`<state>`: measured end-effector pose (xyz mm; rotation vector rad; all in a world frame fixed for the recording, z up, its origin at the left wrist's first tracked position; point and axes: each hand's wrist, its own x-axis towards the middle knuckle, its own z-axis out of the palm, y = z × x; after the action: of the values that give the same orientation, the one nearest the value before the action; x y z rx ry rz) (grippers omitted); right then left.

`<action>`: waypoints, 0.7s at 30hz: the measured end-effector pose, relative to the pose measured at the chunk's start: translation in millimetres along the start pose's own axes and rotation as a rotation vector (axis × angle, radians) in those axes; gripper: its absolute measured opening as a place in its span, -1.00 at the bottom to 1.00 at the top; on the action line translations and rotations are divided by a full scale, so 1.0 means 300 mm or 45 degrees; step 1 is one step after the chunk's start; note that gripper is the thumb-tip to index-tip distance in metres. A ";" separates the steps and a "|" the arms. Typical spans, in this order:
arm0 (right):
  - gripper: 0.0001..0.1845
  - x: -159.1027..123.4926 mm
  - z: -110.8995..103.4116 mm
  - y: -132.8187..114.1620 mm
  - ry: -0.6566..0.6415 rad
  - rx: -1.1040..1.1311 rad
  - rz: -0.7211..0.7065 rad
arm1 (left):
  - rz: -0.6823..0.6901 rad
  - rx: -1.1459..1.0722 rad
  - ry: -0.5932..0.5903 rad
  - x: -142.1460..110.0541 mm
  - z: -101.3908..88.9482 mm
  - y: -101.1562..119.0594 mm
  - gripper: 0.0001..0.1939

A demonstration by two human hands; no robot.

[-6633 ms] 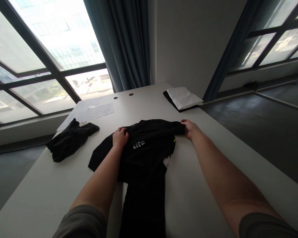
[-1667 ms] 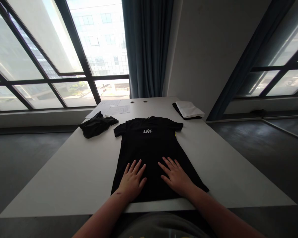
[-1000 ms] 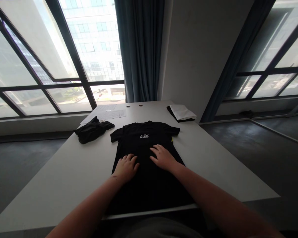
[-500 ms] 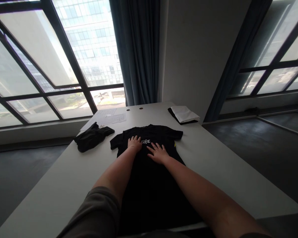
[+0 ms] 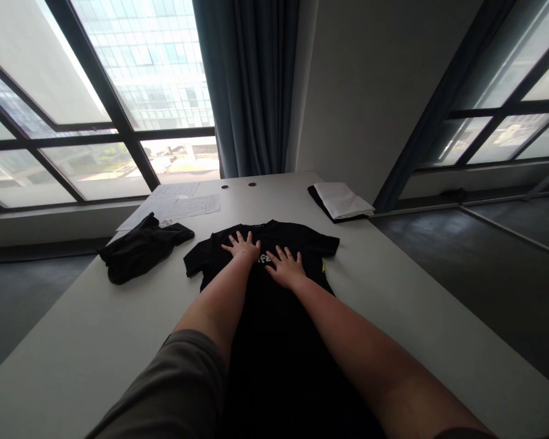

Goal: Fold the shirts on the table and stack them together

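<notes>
A black T-shirt (image 5: 274,323) lies spread on the white table, its collar at the far side and its sleeves out to left and right. White lettering on the chest shows only in part between my hands. My left hand (image 5: 242,246) rests flat on the upper chest of the shirt, fingers spread. Just right of the lettering, my right hand (image 5: 286,267) lies on the cloth with its fingers apart. A small yellow patch shows at the shirt's right side. The hem near my body is dark and hard to make out.
A crumpled black garment (image 5: 141,247) lies on the table (image 5: 384,305) to the left. Behind it are paper sheets (image 5: 194,206). Folded white cloth (image 5: 341,201) sits on black cloth at the back right. Two round holes are near the far edge, before a blue curtain (image 5: 251,91).
My left hand has slid slightly up the shirt and its fingers have spread. The right hand has moved a little upward and left, covering part of the lettering. The camera view has shifted.
</notes>
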<state>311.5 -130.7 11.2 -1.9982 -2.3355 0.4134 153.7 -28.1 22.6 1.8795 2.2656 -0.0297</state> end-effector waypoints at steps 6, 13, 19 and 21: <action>-0.19 0.204 -0.043 0.046 -0.004 -0.012 0.147 | 0.234 -0.005 0.174 0.013 0.007 -0.033 -0.26; -0.21 0.391 -0.088 0.031 -0.022 0.011 0.251 | 0.370 -0.049 0.104 0.078 0.013 -0.040 -0.27; -0.23 0.479 -0.091 0.025 0.066 0.034 0.290 | 0.263 -0.084 0.075 0.136 0.005 -0.026 -0.27; -0.23 0.493 -0.077 0.025 0.215 -0.008 0.152 | 0.250 -0.084 0.087 0.147 0.005 -0.022 -0.26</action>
<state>298.2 18.5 10.9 -2.0929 -2.1296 0.2315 139.9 13.4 13.2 2.0872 2.0849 0.1378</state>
